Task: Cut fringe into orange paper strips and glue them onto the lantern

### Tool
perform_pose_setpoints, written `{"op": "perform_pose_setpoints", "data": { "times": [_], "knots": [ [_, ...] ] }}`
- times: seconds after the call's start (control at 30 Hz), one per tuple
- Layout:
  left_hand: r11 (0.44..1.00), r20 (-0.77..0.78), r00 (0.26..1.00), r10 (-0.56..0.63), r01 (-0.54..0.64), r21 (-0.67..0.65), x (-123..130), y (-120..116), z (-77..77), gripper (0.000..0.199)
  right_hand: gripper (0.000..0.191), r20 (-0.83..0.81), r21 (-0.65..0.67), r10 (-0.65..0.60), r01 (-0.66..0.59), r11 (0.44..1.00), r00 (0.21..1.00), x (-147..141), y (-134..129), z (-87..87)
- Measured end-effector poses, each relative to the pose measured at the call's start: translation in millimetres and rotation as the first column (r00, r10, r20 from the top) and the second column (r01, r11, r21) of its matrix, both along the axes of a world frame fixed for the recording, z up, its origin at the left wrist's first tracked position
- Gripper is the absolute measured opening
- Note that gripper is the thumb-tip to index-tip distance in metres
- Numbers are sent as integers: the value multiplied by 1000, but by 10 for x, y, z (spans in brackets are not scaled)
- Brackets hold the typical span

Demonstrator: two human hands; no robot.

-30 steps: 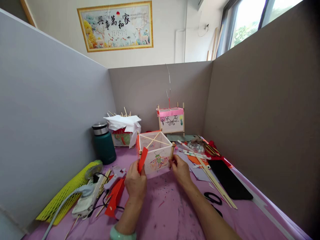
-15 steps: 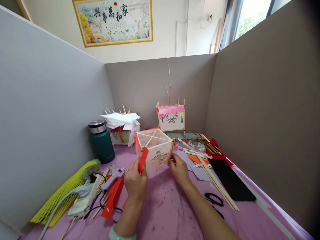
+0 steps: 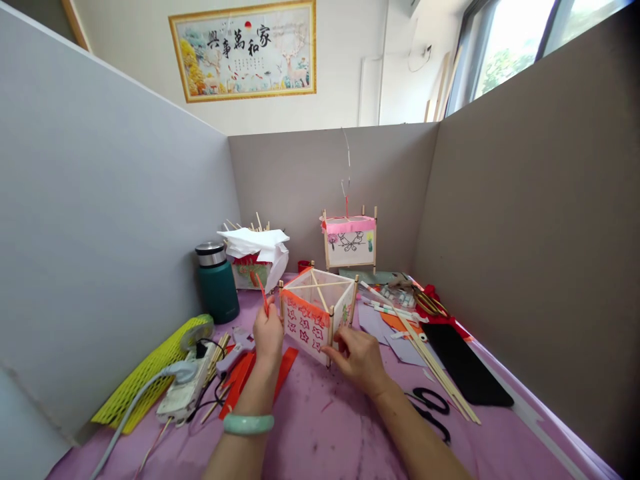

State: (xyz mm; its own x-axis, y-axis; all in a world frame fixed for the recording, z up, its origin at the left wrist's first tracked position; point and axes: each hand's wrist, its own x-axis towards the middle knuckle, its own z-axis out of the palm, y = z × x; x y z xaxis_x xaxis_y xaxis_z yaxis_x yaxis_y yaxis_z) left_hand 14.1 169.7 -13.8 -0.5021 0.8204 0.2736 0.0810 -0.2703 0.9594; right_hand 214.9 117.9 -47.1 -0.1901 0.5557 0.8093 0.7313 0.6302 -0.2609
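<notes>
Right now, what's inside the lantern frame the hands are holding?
Through the open top of the lantern frame, only crossed wooden sticks show. Its paper panels hide the lower interior.

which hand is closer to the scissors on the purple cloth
Right. The right hand grips the paper lantern at its front corner, just left of the scissors. The left hand is on the lantern's far side, pinching a red paper strip.

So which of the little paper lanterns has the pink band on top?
The far lantern standing by the back wall, with a butterfly drawing and a wire rising from its top. The near lantern between the hands has an orange top edge and red patterns instead.
</notes>
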Motion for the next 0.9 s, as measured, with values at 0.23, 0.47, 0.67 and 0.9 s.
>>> {"op": "perform_pose_setpoints", "data": {
  "times": [0.23, 0.47, 0.67, 0.9],
  "knots": [
    [990, 112, 985, -131, 135, -36, 4, 214, -87, 34, 28, 37, 44, -69, 67, 997, 997, -75, 79, -127],
    [998, -12, 998, -59, 59, 17, 50, -99, -235, 32, 31, -262, -123, -235, 209, 970, 936, 79, 290, -177],
    [999, -35, 999, -21, 20, -40, 80, -93, -489, 26, 32, -225, -331, -369, 286, 899, 902, 192, 357, -284],
    [998, -77, 995, -62, 61, -5, 142, -138, -539, 26, 30, -268, -383, -315, 200, 902, 910, 169, 393, -329]
  ]
}}
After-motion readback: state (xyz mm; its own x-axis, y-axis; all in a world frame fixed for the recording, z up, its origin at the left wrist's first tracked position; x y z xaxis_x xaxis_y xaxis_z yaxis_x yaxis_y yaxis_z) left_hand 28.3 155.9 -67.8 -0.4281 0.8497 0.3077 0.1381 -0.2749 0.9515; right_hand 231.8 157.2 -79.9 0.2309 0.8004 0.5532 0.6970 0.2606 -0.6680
